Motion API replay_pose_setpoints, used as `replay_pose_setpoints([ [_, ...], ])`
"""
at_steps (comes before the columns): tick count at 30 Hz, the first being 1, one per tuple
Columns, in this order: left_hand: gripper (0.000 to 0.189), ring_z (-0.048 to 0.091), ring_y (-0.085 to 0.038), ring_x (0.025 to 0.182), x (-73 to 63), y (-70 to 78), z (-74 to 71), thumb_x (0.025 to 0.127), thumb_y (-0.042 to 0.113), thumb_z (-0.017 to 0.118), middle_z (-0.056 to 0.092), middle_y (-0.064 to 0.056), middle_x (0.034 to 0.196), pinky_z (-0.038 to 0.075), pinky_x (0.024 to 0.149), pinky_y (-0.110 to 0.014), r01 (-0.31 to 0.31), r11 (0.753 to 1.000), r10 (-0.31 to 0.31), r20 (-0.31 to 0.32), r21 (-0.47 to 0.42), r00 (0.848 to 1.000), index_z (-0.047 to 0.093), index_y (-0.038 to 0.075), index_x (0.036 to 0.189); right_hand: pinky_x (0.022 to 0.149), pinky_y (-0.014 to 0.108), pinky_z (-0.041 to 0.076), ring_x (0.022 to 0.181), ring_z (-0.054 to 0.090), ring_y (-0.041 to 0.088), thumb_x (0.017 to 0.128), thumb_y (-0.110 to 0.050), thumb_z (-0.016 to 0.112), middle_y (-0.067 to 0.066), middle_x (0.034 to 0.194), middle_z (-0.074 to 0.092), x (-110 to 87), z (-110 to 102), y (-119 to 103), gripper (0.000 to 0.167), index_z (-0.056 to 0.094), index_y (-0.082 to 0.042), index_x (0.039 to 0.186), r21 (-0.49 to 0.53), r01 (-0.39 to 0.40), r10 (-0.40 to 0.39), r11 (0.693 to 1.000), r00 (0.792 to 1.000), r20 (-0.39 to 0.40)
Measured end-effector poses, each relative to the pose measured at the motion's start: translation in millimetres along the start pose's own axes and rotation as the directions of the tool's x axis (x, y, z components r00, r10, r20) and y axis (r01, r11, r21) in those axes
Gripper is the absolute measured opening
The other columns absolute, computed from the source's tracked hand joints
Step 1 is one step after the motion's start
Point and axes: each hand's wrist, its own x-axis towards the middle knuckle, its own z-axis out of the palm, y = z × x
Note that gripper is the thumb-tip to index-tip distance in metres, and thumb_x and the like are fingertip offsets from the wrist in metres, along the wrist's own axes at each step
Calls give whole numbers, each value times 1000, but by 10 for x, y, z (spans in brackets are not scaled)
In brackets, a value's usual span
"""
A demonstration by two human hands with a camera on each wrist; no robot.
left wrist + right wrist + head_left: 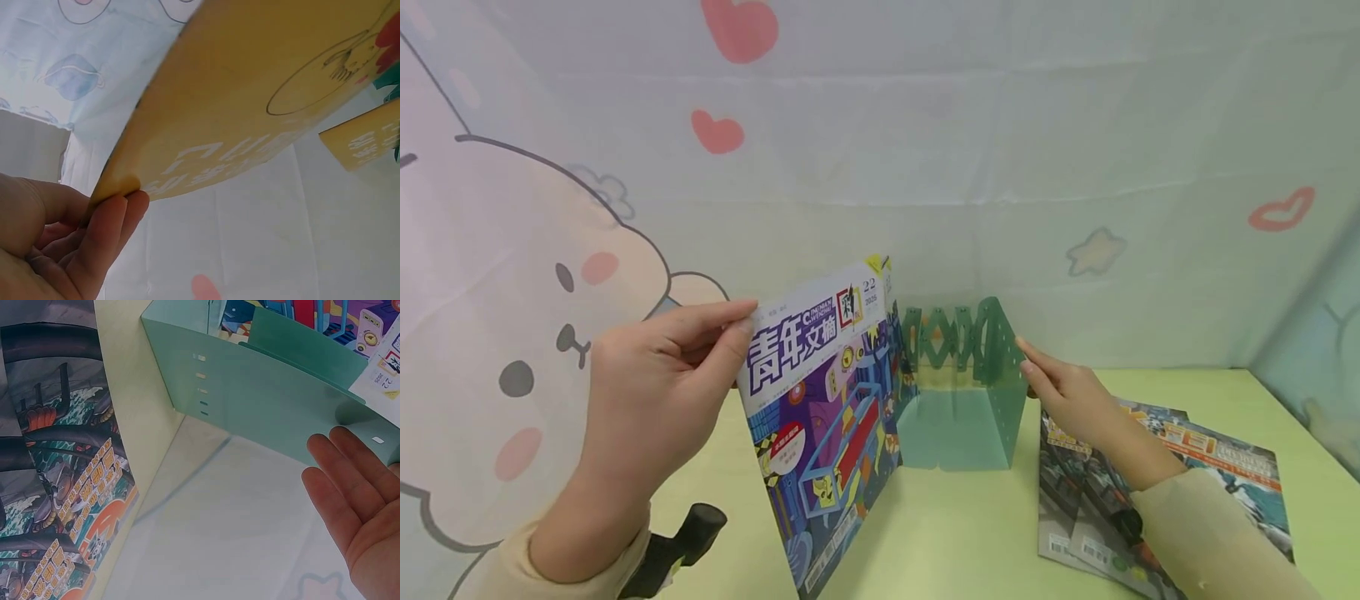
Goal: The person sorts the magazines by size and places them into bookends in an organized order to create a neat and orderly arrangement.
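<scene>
My left hand pinches the upper left corner of a magazine between thumb and fingers. Its purple and blue illustrated cover tilts in the head view; the yellow back cover fills the upper left wrist view. The magazine stands upright at the left part of a green expandable bookend and hides that side of it. Against the outside of the bookend's right panel, my right hand rests its nearly straight fingers by the upper edge.
Several magazines lie overlapping on the yellow-green table to the right, partly under my right forearm. Another yellow-backed magazine shows beyond the held one. A cloth backdrop with hearts and a cartoon animal hangs behind the table.
</scene>
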Motion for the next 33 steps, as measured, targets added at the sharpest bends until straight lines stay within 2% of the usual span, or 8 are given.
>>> replay_pose_setpoints([
  [1, 18, 56, 10, 55, 38, 427, -79, 84, 3, 66, 73, -7, 75, 39, 45, -10, -6, 1000, 6, -7, 29, 1000, 76, 6, 98, 62, 33, 42, 83, 64, 22, 103, -36, 33, 14, 95, 68, 4, -8, -4, 54, 26, -11, 150, 4, -2, 2, 1000, 1000, 3],
  [5, 18, 49, 7, 49, 65, 430, -18, 84, 3, 64, 73, -9, 74, 31, 42, -12, -38, 998, 39, -29, 59, 999, 76, 4, 97, 63, 34, 41, 84, 64, 22, 103, -40, 31, 16, 98, 67, 18, -41, -16, 55, 23, -14, 151, 6, -22, 22, 1000, 1000, 21],
  [10, 18, 49, 5, 50, 77, 426, 53, 84, 2, 64, 73, -10, 74, 30, 42, -12, -59, 995, 62, -40, 78, 997, 76, 2, 97, 62, 33, 41, 85, 65, 22, 103, -40, 31, 15, 99, 68, 4, -38, -13, 55, 23, -16, 151, 17, -31, 31, 999, 999, 22],
  [17, 18, 55, -6, 49, 66, 416, 148, 85, 4, 63, 73, -10, 74, 24, 38, -14, -32, 993, 33, -11, 114, 999, 76, 3, 97, 60, 32, 41, 82, 65, 22, 103, -36, 34, 13, 95, 69, -44, -12, -13, 53, 27, -12, 150, 15, -19, 19, 1000, 1000, 2],
  [22, 17, 64, -15, 52, 56, 384, 239, 84, 2, 63, 73, -12, 75, 25, 37, -14, -61, 993, 62, -8, 102, 998, 76, 1, 95, 60, 32, 41, 80, 63, 19, 103, -36, 34, 12, 93, 69, -59, -4, -10, 53, 27, -13, 150, 17, -22, 22, 1000, 1000, 3],
  [25, 17, 62, -16, 49, 58, 367, 289, 84, 1, 62, 73, -13, 74, 25, 38, -14, -88, 991, 89, -6, 98, 996, 75, -1, 95, 62, 32, 43, 85, 65, 22, 103, -36, 34, 14, 97, 69, -54, 2, 0, 53, 26, -12, 150, 22, -24, 24, 999, 1000, 8],
  [29, 18, 62, -16, 49, 63, 347, 342, 85, 1, 61, 73, -13, 75, 29, 40, -13, -90, 991, 90, 0, 101, 996, 75, -1, 96, 62, 33, 44, 89, 66, 27, 103, -36, 33, 16, 100, 68, -25, 3, 12, 54, 26, -12, 151, 23, -13, 13, 1000, 1000, 8],
  [33, 18, 63, -17, 51, 67, 305, 382, 86, 1, 60, 73, -15, 76, 27, 39, -14, -79, 994, 79, 10, 78, 997, 74, -2, 97, 61, 33, 42, 86, 65, 25, 103, -36, 33, 16, 97, 68, -4, 2, 1, 53, 26, -12, 150, 17, -11, 11, 1000, 1000, 3],
])
